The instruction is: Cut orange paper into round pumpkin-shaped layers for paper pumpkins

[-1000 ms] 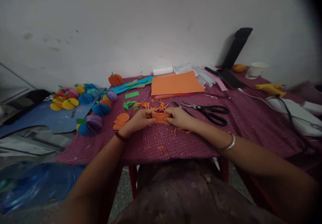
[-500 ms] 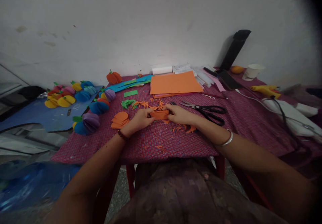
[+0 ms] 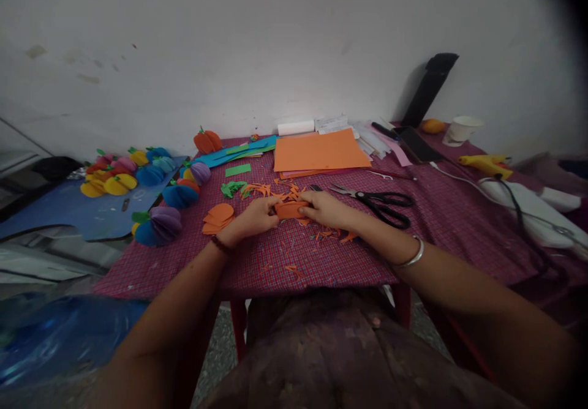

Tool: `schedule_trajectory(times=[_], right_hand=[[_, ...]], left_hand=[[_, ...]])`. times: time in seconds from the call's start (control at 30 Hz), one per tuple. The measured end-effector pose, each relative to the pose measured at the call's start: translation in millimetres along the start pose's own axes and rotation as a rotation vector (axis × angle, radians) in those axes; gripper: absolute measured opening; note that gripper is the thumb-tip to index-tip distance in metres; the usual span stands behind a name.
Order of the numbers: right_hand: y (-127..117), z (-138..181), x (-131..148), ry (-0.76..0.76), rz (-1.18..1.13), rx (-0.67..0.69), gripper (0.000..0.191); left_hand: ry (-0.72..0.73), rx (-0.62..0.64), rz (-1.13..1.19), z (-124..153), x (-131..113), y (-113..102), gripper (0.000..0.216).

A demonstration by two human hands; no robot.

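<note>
Between my hands is a small piece of orange paper (image 3: 290, 210), held just above the tablecloth. My left hand (image 3: 258, 217) pinches its left end, and my right hand (image 3: 327, 209) grips the right end with the thumb on the near face. Whether the paper is one sheet or several layers I cannot tell. Left of my left hand lies a fanned stack of rounded orange paper shapes (image 3: 218, 218). Beyond and below my fingers are orange paper scraps (image 3: 257, 190). Scissors (image 3: 374, 201) with black handles rest partly spread beside my right hand.
Behind my hands lies a stack of orange sheets (image 3: 319, 152). Green scraps (image 3: 233, 188) and a green strip (image 3: 237, 170) are to the left, near several coloured paper pumpkins (image 3: 180, 195). At right are a phone (image 3: 417, 146), a paper cup (image 3: 462, 131) and a yellow glue gun (image 3: 486, 165) with a cable.
The orange paper now shows a flatter, broader face toward me, and my right thumb lies on it. Both hands stay in nearly the same place.
</note>
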State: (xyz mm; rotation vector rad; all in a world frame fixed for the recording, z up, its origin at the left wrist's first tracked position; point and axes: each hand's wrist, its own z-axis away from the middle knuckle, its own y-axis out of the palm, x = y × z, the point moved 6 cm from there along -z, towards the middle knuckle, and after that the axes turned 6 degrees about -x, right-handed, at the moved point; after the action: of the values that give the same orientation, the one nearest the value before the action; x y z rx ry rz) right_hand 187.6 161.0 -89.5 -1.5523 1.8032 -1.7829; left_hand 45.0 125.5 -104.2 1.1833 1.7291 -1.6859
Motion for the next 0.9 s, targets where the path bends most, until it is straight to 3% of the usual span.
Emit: schedule_trajectory(times=[0.13,0.27,0.9], right_hand=[[3.9,-0.1,-0.8,0.003,0.033,0.050,0.010],[5.0,-0.2,-2.8,0.022,0.060,0.052,0.009],[5.3,1.1,-2.1,0.019,0.055,0.039,0.013]], left_hand=[[-0.032,0.103,0.145,0.5,1.5,-0.8,0.026],[-0.047,0.132,0.171,0.7,3.9,-1.6,0.018],[-0.062,0.100,0.170,0.5,-2.1,-1.8,0.020]])
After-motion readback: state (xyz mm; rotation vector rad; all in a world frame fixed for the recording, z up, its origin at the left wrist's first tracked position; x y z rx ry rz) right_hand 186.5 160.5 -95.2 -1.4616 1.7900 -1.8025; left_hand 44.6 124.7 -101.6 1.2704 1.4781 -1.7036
